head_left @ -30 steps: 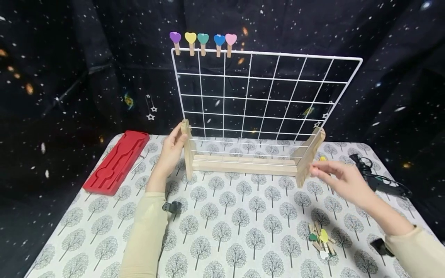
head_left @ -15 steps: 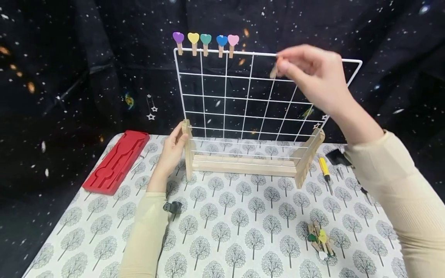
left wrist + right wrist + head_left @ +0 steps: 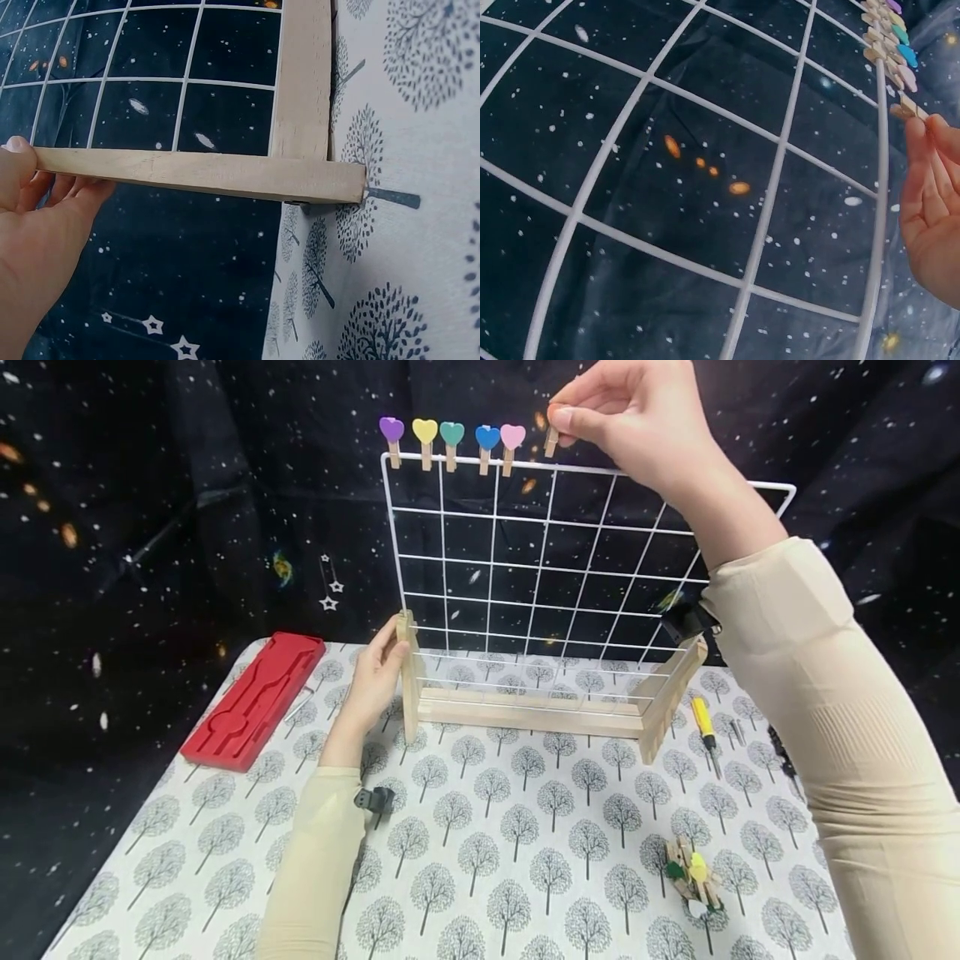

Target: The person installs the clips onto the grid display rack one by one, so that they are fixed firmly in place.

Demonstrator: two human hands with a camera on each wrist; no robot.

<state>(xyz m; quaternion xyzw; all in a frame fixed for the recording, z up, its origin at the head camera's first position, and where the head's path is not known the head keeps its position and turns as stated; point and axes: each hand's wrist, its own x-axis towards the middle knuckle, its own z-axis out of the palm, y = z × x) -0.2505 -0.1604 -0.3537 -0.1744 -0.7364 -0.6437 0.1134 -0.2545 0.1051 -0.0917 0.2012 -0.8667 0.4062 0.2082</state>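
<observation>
A white wire grid [image 3: 521, 517] stands in a wooden stand [image 3: 525, 716]. Several heart-topped clothespins, among them a purple clothespin [image 3: 392, 432] and a pink clothespin [image 3: 512, 439], are clipped along the left part of its top bar. My left hand [image 3: 373, 681] grips the stand's left upright [image 3: 408, 677], thumb on one side and fingers on the other in the left wrist view. With thumb and fingertips, my right hand [image 3: 641, 422] pinches a small wooden clothespin [image 3: 551, 443] just above the top bar, right of the pink one. My fingers hide that clothespin's upper end.
A pile of loose clothespins [image 3: 693, 875] lies at the front right of the tree-print tablecloth [image 3: 495, 835]. A yellow-handled screwdriver [image 3: 703, 727] lies right of the stand. On the left is an empty red tray [image 3: 255, 702], with a metal hex key [image 3: 300, 703] beside it.
My right hand has risen from beside the stand's right upright to above the top bar, moving left with the clothespin. The left hand keeps its hold on the left upright.
</observation>
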